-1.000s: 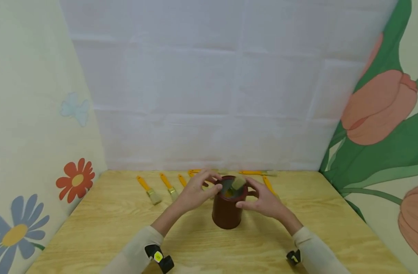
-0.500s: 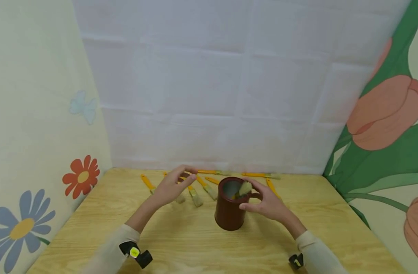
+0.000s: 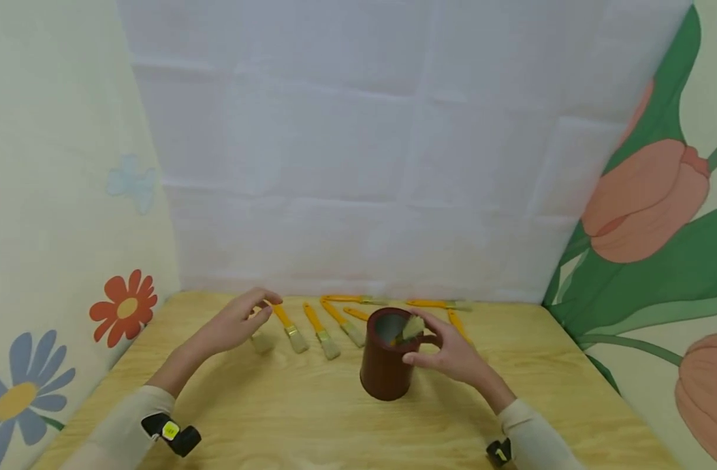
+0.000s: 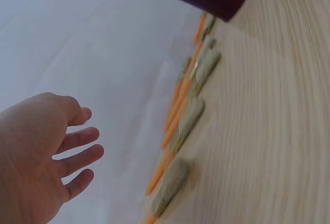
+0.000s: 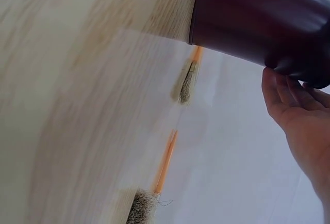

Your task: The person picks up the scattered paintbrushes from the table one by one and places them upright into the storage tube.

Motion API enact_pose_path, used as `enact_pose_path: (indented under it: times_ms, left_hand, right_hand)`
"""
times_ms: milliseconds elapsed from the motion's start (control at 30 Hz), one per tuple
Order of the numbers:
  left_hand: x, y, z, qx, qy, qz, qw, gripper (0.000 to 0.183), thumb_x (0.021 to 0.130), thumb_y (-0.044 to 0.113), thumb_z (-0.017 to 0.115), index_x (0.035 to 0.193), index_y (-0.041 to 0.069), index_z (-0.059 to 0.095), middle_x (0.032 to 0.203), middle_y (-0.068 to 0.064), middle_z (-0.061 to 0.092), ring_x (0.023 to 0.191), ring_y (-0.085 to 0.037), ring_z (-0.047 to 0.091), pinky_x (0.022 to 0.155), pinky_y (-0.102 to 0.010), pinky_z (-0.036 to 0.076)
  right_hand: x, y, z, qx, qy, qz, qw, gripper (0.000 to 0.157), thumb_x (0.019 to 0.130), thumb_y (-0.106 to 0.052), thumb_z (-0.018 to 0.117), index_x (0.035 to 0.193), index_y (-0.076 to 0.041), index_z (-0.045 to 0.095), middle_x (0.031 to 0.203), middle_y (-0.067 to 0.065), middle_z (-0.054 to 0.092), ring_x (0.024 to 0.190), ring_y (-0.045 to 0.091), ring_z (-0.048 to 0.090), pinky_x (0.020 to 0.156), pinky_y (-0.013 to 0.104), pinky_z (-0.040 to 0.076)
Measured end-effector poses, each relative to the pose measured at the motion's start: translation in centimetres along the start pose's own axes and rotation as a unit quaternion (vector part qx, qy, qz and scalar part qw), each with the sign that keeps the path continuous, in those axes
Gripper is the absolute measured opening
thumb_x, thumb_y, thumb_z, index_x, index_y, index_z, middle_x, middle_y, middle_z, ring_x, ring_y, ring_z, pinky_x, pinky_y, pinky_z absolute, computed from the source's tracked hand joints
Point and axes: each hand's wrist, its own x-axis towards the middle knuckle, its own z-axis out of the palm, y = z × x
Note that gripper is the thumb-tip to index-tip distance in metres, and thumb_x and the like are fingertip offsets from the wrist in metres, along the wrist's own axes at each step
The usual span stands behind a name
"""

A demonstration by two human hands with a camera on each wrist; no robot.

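A dark red-brown mug [image 3: 386,369] stands upright on the table, its handle to the right. One paintbrush [image 3: 414,326] leans in it, bristles up at the right of the rim. My right hand [image 3: 451,351] grips the mug's upper right side by the handle; in the right wrist view its fingertips [image 5: 272,82] touch the mug wall. My left hand [image 3: 236,322] hovers with loosely bent fingers over the leftmost paintbrush [image 3: 261,343], partly hiding it. That hand holds nothing, as the left wrist view also shows.
Several orange-handled paintbrushes [image 3: 321,331] lie left of the mug and behind it. Another paintbrush [image 3: 431,303] lies near the back wall, and one more [image 3: 458,325] sits behind my right hand. A white sheet [image 3: 358,163] hangs at the table's back edge.
My left hand has left the mug's rim and moved left over the brushes to the leftmost one. The right hand stays at the mug, whose brush now leans right.
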Motion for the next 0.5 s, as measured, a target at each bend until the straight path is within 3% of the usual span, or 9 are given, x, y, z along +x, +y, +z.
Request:
enact_pose_path:
  times_ms: [100,200,267,333,500]
  left_hand:
    - [-0.3,-1.1,-0.6,0.092,-0.012,0.04,0.9949,0.025,0.103,0.002,0.057,0.126,0.011,0.063,0.127,-0.008,0.059,0.111,-0.032,0.06,0.085,-0.052,0.05]
    - [-0.6,-2.2,-1.1,0.202,-0.015,0.083,0.9757,0.035,0.091,-0.01,0.068,0.117,0.012,0.067,0.121,-0.007,0.06,0.104,-0.032,0.061,0.077,-0.053,0.05]
    - [-0.9,-2.9,-1.3,0.247,-0.028,0.097,0.9638,0.041,0.084,-0.014,0.073,0.115,0.013,0.068,0.119,-0.007,0.061,0.103,-0.033,0.06,0.075,-0.057,0.049]
    - [-1.0,-3.5,-1.2,0.257,-0.058,0.095,0.96,0.044,0.082,-0.013,0.077,0.116,0.013,0.069,0.123,-0.009,0.059,0.109,-0.037,0.058,0.079,-0.062,0.047]
    - [-1.0,-4.5,-0.7,0.218,-0.109,0.071,0.9673,0.042,0.085,-0.006,0.078,0.123,0.008,0.069,0.133,-0.017,0.055,0.118,-0.044,0.055,0.085,-0.069,0.041]
  right_hand:
    - [0.0,0.0,0.2,0.004,-0.001,0.002,1.0,0.078,0.091,-0.024,0.082,0.157,-0.023,0.04,0.158,0.005,0.038,0.136,0.025,0.047,0.102,0.043,0.047]
    - [0.3,0.0,0.3,-0.001,-0.001,-0.004,1.0,0.078,0.091,-0.025,0.082,0.157,-0.025,0.04,0.157,0.004,0.039,0.134,0.024,0.048,0.101,0.041,0.048]
    - [0.4,0.1,0.4,-0.002,-0.003,-0.008,1.0,0.078,0.091,-0.024,0.082,0.157,-0.025,0.04,0.157,0.002,0.04,0.134,0.023,0.049,0.101,0.041,0.048]
    - [0.4,0.2,0.4,-0.005,-0.007,-0.011,1.0,0.079,0.09,-0.024,0.082,0.157,-0.024,0.04,0.157,0.002,0.039,0.135,0.023,0.048,0.101,0.041,0.048]
    - [0.3,-0.2,0.3,-0.004,-0.006,-0.002,1.0,0.08,0.09,-0.019,0.082,0.158,-0.017,0.039,0.158,0.003,0.037,0.137,0.024,0.046,0.103,0.045,0.046]
